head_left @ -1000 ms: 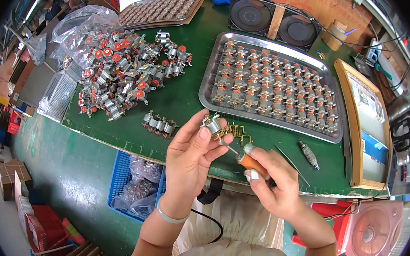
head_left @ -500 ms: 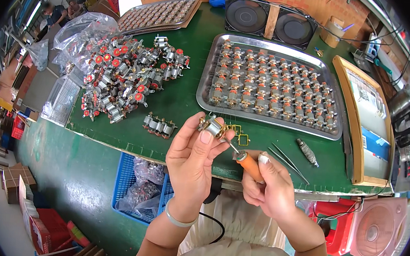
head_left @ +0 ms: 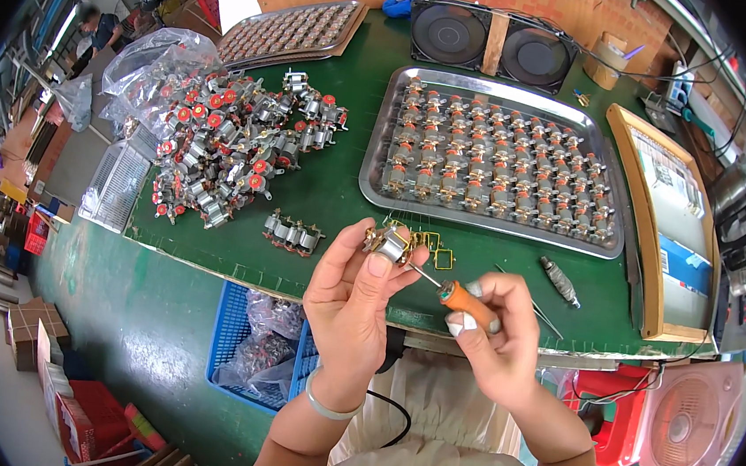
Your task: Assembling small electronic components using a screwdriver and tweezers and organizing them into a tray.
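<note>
Between the thumb and fingers of my left hand [head_left: 351, 306] is a small metal motor [head_left: 390, 242], raised above the front edge of the bench. My right hand [head_left: 505, 347] grips a screwdriver [head_left: 471, 307] by its orange handle, with thumb and fingers around the handle's rear part. Its thin shaft points up and left to the motor; the left fingers partly hide the tip, so its exact contact is unclear. Just behind the motor, several yellow wire-like frames [head_left: 444, 259] lie on the green bench. Tweezers [head_left: 546, 320] rest beyond my right hand, partly covered by it.
A heap of motors [head_left: 221, 149] with red ends fills the bench's left side, near a short row of motors [head_left: 293, 232]. Motors stand in rows in a metal tray [head_left: 491, 224]. Two black fans [head_left: 448, 31] stand behind; a wooden frame [head_left: 658, 222] lies right.
My right fingers have loosened and shifted their hold on the screwdriver handle, exposing more of it. The motor and my left hand have moved slightly down in view.
</note>
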The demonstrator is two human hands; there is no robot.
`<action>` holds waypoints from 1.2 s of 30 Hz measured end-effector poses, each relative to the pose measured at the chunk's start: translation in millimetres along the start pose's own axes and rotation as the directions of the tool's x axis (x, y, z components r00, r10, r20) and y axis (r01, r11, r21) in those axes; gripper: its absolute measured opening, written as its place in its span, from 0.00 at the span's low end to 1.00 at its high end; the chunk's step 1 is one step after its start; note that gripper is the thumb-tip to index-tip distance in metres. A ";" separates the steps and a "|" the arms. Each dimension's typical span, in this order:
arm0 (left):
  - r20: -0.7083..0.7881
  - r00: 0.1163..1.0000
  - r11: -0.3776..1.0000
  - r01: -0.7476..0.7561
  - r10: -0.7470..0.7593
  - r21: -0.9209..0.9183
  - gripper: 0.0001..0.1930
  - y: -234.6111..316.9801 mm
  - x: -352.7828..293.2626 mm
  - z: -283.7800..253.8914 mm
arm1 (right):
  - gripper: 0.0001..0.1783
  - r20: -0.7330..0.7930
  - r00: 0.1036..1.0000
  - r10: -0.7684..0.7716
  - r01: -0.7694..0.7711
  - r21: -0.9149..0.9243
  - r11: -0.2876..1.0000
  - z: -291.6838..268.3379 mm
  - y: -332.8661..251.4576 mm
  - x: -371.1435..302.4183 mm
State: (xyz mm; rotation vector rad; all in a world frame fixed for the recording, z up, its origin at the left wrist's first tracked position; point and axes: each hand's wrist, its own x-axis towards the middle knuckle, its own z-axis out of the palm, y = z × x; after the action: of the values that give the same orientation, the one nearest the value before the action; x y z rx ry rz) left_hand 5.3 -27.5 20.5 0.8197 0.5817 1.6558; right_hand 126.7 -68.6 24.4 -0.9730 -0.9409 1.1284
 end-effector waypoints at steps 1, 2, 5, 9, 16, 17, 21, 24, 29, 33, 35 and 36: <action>-0.002 1.000 1.000 -0.015 0.015 -0.007 0.17 0.2 -0.7 -0.8 | 0.16 0.085 0.996 0.036 -0.030 -0.078 0.996 -7.8 -0.3 1.1; -0.004 1.000 1.000 -0.017 0.017 -0.006 0.17 0.8 -0.7 -1.8 | 0.15 0.165 0.983 0.079 -0.052 -0.159 0.986 -16.0 -0.5 2.6; 0.006 1.000 1.000 -0.021 0.021 0.000 0.17 1.4 0.6 -4.6 | 0.14 0.264 0.931 0.254 -0.232 -0.112 0.966 -21.3 -2.3 9.7; 0.030 1.000 1.000 0.000 0.000 -0.023 0.17 -1.7 1.0 -6.3 | 0.18 0.228 0.940 0.253 -0.257 -0.016 0.966 -10.3 -3.5 10.3; 0.053 0.998 0.998 0.040 -0.037 -0.050 0.17 -2.0 1.0 -11.4 | 0.14 0.412 0.754 0.511 -0.607 0.141 0.782 -27.2 -8.4 16.9; 0.052 0.998 0.998 0.039 -0.036 -0.051 0.17 -1.4 2.0 -12.1 | 0.11 0.291 0.848 0.442 -0.457 -0.018 0.889 -26.3 -13.3 17.9; 0.094 0.988 0.992 0.120 -0.123 0.042 0.16 3.8 5.4 -16.5 | 0.13 0.136 0.973 0.187 -0.185 -0.029 0.982 -45.9 -28.0 28.2; 0.253 0.957 0.970 0.084 -0.141 0.227 0.15 -6.6 6.1 -27.7 | 0.14 0.164 0.986 -0.009 0.014 -0.025 1.000 -43.7 -45.5 39.5; 0.413 0.884 0.745 -0.123 -0.219 0.656 0.16 -8.9 4.1 -20.2 | 0.23 0.283 0.895 -0.344 0.438 -0.414 0.798 -31.7 -47.5 52.0; 0.410 0.886 0.744 -0.123 -0.215 0.656 0.16 -9.4 6.3 -20.3 | 0.25 0.377 0.886 -0.270 0.418 -0.402 0.815 -27.7 -47.1 56.9; 0.442 0.867 0.744 -0.135 -0.231 0.654 0.15 -10.3 7.4 -22.9 | 0.24 0.427 0.852 -0.303 0.482 -0.414 0.772 -29.5 -42.5 57.8; 0.440 0.868 0.744 -0.134 -0.231 0.654 0.15 -10.0 7.6 -22.5 | 0.24 0.428 0.852 -0.301 0.481 -0.414 0.773 -29.4 -42.0 58.1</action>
State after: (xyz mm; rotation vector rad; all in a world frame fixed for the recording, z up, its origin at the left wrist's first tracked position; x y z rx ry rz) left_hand -6.6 -16.6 0.4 1.6899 0.8294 1.0791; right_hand 176.1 -21.9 61.5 -0.9385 -1.7088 0.6921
